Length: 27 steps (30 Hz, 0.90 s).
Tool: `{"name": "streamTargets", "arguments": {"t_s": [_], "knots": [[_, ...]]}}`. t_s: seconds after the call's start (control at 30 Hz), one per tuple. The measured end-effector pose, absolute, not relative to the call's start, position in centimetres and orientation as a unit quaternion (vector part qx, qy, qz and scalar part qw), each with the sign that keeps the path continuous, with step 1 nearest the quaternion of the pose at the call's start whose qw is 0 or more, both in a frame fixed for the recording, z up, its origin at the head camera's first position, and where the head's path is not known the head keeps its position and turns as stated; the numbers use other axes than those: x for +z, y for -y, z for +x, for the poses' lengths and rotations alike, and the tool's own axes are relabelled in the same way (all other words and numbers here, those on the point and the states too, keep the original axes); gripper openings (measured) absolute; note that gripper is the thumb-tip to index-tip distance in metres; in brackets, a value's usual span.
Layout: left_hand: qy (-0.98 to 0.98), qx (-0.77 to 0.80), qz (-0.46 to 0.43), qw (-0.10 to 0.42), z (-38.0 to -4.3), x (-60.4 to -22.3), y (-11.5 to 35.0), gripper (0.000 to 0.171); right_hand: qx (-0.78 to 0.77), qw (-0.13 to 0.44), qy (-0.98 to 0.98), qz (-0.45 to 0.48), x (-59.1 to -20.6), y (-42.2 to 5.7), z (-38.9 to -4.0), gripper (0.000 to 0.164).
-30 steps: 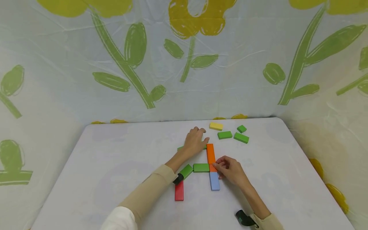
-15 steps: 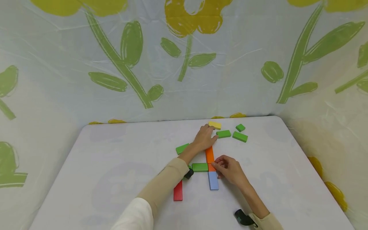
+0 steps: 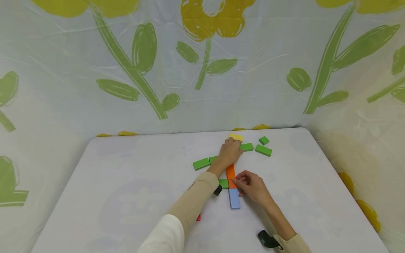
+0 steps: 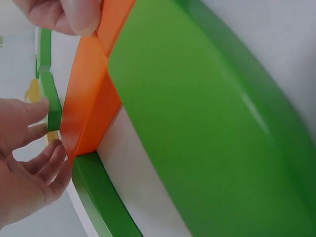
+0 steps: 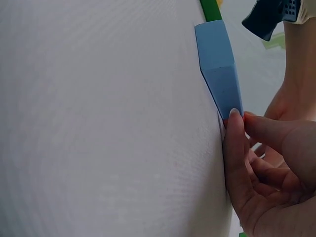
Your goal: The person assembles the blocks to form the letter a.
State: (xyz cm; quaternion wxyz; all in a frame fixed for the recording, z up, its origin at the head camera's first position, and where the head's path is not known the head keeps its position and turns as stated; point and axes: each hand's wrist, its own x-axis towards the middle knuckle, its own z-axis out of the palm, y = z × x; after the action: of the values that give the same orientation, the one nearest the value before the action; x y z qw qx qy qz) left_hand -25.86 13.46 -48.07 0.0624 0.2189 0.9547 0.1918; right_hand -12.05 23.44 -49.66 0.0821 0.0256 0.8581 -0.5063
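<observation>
In the head view, my left hand (image 3: 230,151) reaches over the far part of a row of flat wooden blocks. Its fingers are spread, with the thumb at the near end of a green block (image 3: 247,147) and the fingertips close to a yellow block (image 3: 236,137). My right hand (image 3: 253,186) pinches a short orange block (image 3: 232,183) between thumb and index finger. That block joins a longer orange block (image 3: 230,172) and a blue block (image 3: 234,199). In the right wrist view, the index fingertip also lies against the end of the blue block (image 5: 217,54).
A green block (image 3: 223,183) meets the orange row from the left. Two more green blocks, including one (image 3: 201,163), lie farther back. My left sleeve mostly hides a red block (image 3: 198,218). Loose green blocks (image 3: 264,150) (image 3: 264,140) sit at the back right.
My left hand has moved right and away, from above the far green blocks to the loose green and yellow blocks. My right hand has stayed at the short orange block.
</observation>
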Motion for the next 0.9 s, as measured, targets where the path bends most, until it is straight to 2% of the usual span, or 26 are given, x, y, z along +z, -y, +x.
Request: {"name": "streamTargets", "arguments": {"t_s": [0.3,0.43,0.67,0.9], "knots": [[-0.955,0.195,0.219,0.044,-25.5,-47.9,-14.0,0.031,-0.505,0.081,-0.859,0.025,-49.8,-23.5,-12.2,0.020],[-0.941,0.254,0.217,0.050,-25.3,-47.9,-13.8,0.026,-0.504,0.081,-0.860,0.025,-49.8,-23.5,-12.2,0.020],[-0.894,0.391,0.197,0.089,-24.9,-47.6,-13.3,0.025,-0.498,0.079,-0.863,0.024,-49.5,-23.5,-12.1,0.023],[-0.863,0.452,0.211,0.078,-25.1,-47.6,-12.5,0.020,-0.491,0.079,-0.867,0.024,-49.3,-23.4,-12.0,0.024]]}}
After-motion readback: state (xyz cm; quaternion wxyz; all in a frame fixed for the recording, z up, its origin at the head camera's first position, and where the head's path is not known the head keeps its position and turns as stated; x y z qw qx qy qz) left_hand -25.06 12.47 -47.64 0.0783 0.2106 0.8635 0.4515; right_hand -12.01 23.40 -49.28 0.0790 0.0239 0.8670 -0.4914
